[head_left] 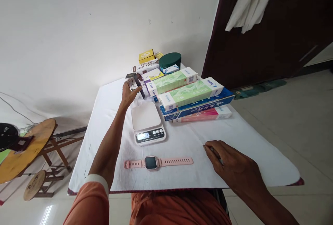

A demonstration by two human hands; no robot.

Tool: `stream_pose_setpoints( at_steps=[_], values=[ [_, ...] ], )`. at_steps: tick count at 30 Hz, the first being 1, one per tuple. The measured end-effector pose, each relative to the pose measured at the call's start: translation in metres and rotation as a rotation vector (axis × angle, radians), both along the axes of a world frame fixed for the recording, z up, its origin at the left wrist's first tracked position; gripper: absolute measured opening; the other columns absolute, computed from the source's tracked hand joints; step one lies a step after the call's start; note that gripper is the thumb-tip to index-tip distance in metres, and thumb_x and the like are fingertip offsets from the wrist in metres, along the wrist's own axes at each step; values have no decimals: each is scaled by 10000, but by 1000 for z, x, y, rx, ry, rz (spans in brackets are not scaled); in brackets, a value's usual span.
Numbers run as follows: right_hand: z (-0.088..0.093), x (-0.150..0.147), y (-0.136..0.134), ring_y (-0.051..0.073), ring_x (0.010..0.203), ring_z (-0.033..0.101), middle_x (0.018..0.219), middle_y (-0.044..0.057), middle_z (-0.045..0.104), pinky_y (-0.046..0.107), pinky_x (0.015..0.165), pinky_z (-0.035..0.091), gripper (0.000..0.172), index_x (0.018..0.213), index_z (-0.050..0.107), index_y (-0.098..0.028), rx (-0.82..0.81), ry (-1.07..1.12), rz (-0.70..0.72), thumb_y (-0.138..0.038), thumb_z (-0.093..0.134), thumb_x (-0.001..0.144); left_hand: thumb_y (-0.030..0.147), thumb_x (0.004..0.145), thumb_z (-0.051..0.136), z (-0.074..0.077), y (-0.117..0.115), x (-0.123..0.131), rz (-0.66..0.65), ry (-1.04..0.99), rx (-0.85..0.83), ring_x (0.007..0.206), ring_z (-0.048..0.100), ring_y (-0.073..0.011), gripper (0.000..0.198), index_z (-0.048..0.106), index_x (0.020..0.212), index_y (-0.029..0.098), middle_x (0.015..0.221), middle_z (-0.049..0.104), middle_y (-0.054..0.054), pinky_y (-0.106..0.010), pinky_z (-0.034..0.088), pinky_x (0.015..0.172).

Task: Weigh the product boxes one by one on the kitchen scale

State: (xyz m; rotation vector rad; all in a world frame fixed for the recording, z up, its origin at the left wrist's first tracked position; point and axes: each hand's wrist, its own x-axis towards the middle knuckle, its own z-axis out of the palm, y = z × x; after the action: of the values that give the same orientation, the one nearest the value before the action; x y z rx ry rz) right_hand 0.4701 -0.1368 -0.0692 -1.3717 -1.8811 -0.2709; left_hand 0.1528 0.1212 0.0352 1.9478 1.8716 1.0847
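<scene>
Black-and-white box [132, 80]: left hand [128, 94] clamps it, apparently the handling step; next move calls for steady fingers. Right hand [230, 159] curls; whether it grips anything, cannot tell.

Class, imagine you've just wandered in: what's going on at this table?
A person at a white-covered table has the left hand on a black-and-white box beyond a kitchen scale with its display lit. The right hand is curled over the near right side; whether it holds anything is hard to tell. A pink-strapped watch lies in front of the scale, and long cartons are piled to its right.
</scene>
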Motion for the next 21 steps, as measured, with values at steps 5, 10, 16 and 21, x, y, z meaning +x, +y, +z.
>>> stream_pose_setpoints(
  at_steps=[5,10,16,21],
  values=[
    [1,0,-1,134,605,652,759,-1,712,265,554,432,201,915,642,-193,-7,-4,11,-225,512,1064,400,786,790,1,1,4,115,-16,-63,1011,673,-248,385,562,1027,205,1101,719,-104,-375,530,882],
    [3,0,-1,126,602,637,745,-4,696,257,560,424,208,913,636,-195,-8,16,20,-213,497,1067,340,800,734,5,-4,-6,201,-32,20,969,695,-230,337,565,1063,214,1070,732,-84,-347,529,870],
    [2,0,-1,135,597,621,723,5,684,268,558,404,248,890,647,-209,-73,56,19,-241,479,1069,325,765,686,57,-42,-50,109,196,231,906,661,-206,425,632,1172,219,1084,699,-51,-358,557,879],
    [2,1,-1,134,588,617,735,6,692,266,552,411,235,891,648,-205,-72,48,23,-241,489,1060,283,743,691,84,-105,-66,-175,525,88,986,644,-254,582,667,1323,248,1103,681,-56,-413,542,925]
  ],
)
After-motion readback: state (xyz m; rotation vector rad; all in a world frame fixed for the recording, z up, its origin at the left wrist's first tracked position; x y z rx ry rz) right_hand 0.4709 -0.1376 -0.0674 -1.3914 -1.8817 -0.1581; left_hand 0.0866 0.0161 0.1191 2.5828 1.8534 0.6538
